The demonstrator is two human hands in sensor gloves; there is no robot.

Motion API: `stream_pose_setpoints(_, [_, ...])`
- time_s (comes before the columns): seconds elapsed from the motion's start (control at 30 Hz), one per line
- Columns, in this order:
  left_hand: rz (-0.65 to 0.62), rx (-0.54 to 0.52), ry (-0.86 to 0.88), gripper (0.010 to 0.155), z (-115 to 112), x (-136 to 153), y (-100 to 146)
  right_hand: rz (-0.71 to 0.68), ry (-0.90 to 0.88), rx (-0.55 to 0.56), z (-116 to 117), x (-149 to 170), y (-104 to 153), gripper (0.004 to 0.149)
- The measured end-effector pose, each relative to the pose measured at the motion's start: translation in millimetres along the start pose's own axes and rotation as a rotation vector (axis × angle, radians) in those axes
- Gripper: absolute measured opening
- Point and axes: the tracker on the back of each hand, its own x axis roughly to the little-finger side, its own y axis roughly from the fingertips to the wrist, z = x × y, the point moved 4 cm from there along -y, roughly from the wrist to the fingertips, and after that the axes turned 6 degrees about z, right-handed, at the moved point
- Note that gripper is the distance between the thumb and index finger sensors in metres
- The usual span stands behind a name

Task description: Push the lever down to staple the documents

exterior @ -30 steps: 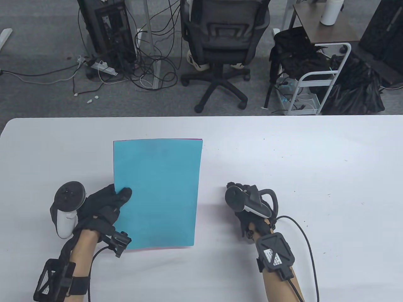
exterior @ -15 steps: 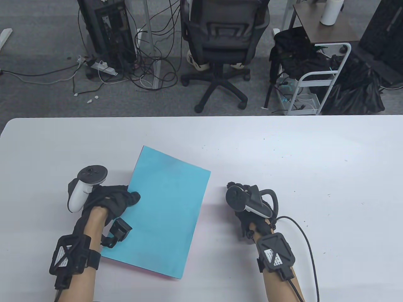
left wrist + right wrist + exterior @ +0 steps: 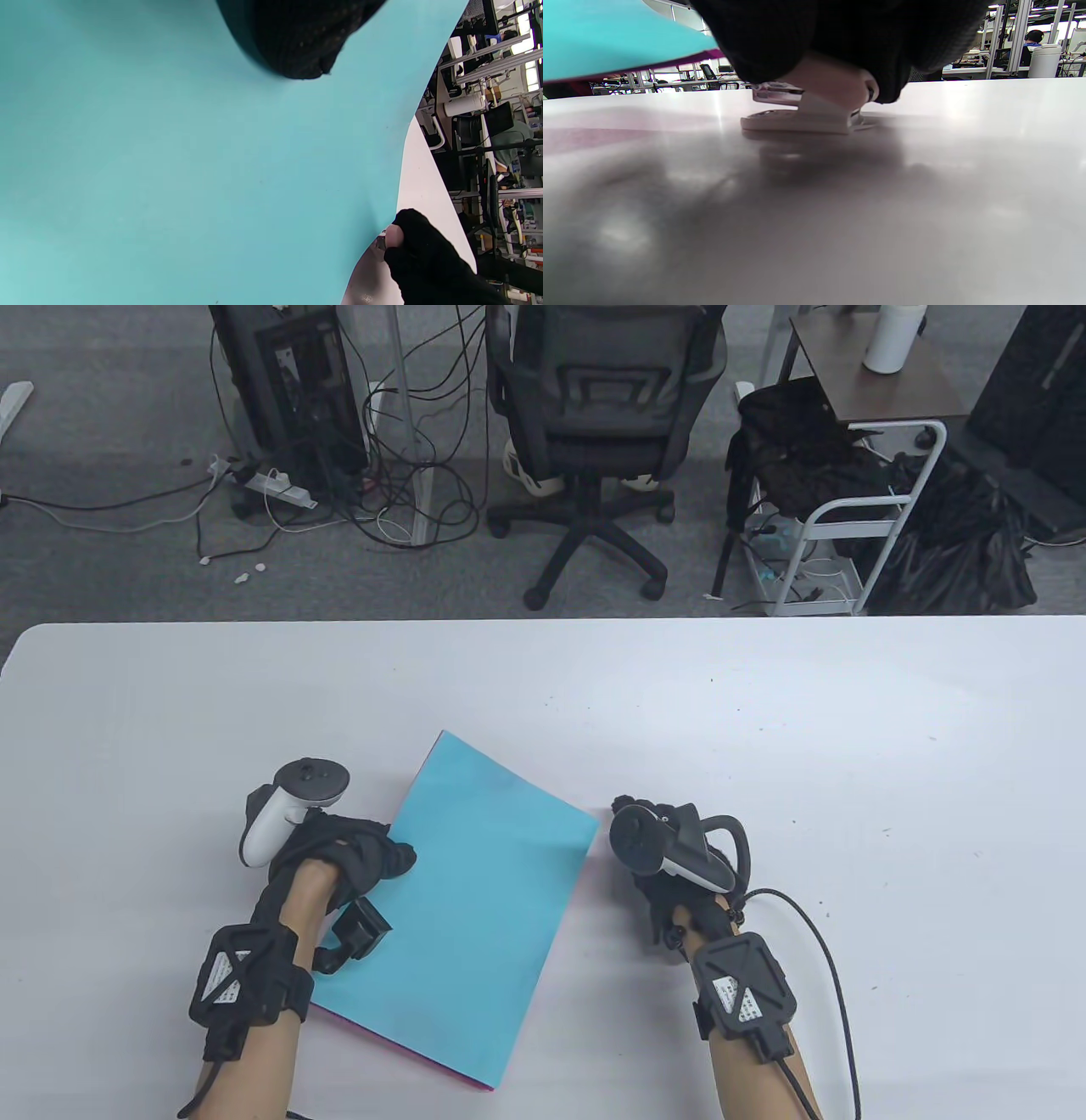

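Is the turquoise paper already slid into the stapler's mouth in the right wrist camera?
No, the turquoise paper sheets hang raised to the left of the white stapler, whose mouth shows nothing in it.

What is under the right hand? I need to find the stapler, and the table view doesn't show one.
Under the right hand, the right wrist view shows a pale stapler standing on the table. The glove covers its top, so the lever is hidden.

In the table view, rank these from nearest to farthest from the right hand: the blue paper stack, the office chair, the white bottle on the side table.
1. blue paper stack: on the table, its corner just left of the right hand.
2. office chair: on the floor beyond the table's far edge, slightly left.
3. white bottle: on the side table, far back right.
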Motion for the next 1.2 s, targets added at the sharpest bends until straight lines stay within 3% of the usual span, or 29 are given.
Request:
stream_pose_setpoints(0.63, [0.033,-0.019,-0.074,0.040,-19.8,-14.2,-10.7,0.000,-0.004,-0.006,0.4,0.5,-0.6,0.058])
stream_pose_setpoints(1.2, [0.000,-0.153,-0.203,0.040,-32.6,-27.7,-19.8,-0.002,-0.017,-0.006,0.4,1.9,-1.2,0.057])
